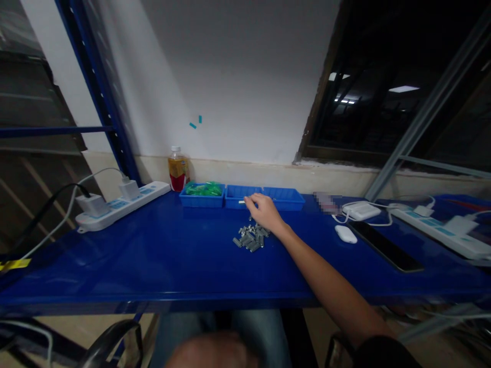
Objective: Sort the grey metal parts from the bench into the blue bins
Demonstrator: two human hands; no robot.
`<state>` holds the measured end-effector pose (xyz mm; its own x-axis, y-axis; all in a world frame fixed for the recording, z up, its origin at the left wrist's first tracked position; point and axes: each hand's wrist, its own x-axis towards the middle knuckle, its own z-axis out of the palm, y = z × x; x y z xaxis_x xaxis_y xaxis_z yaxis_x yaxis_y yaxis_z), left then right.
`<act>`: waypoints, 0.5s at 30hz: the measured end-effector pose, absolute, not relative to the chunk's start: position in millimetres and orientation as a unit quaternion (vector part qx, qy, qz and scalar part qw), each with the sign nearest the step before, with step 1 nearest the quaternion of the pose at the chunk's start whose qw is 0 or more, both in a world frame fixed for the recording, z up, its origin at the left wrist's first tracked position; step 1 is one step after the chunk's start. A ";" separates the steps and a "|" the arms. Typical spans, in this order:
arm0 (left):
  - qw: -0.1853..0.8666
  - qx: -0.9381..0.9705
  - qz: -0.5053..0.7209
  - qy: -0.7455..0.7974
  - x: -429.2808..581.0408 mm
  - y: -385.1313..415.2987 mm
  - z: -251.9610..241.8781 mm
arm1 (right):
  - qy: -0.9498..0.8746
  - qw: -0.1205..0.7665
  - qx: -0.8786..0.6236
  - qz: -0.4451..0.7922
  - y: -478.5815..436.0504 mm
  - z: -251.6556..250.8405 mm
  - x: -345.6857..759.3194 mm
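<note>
My right hand (265, 211) reaches forward over a blue table (161, 260), its fingers pinched on a small pale piece held just in front of the long blue tray (284, 198). Directly below the hand lies a pile of several small grey metal parts (250, 238). A smaller blue tray (202, 196) to the left holds green pieces. My left hand is out of sight.
A white power strip (118, 204) with plugged-in chargers lies at the back left, a drink bottle (178, 174) beside it. To the right lie a white charger with cable (362, 210), a small white case (346, 233), a dark phone (389, 247) and another power strip (441, 231).
</note>
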<state>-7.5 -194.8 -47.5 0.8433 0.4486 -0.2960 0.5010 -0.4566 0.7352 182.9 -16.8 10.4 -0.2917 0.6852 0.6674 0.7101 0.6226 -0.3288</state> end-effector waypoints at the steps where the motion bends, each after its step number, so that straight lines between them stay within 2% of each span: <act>1: 0.438 0.859 -0.006 0.265 -10.1 -187.3 -20.2 | -0.798 0.419 -0.432 -0.005 -17.6 11.1 182.3; 2: 0.423 0.872 0.034 0.244 -12.3 -176.6 6.0 | -0.791 0.434 -0.432 0.008 -18.6 11.9 181.5; 4: 0.332 0.873 0.205 0.294 -13.6 -145.7 46.5 | -0.771 0.465 -0.433 0.038 -20.8 13.5 179.4; 7: 0.129 0.827 0.394 0.380 -8.3 -85.7 61.9 | -0.747 0.493 -0.439 0.078 -24.2 15.0 175.1; 9: 0.053 0.821 0.420 0.382 -3.4 -50.6 48.7 | -0.738 0.499 -0.444 0.096 -25.3 14.2 171.6; 15: 0.024 0.872 0.384 0.303 3.0 -10.3 20.9 | -0.744 0.489 -0.440 0.117 -20.1 5.3 168.2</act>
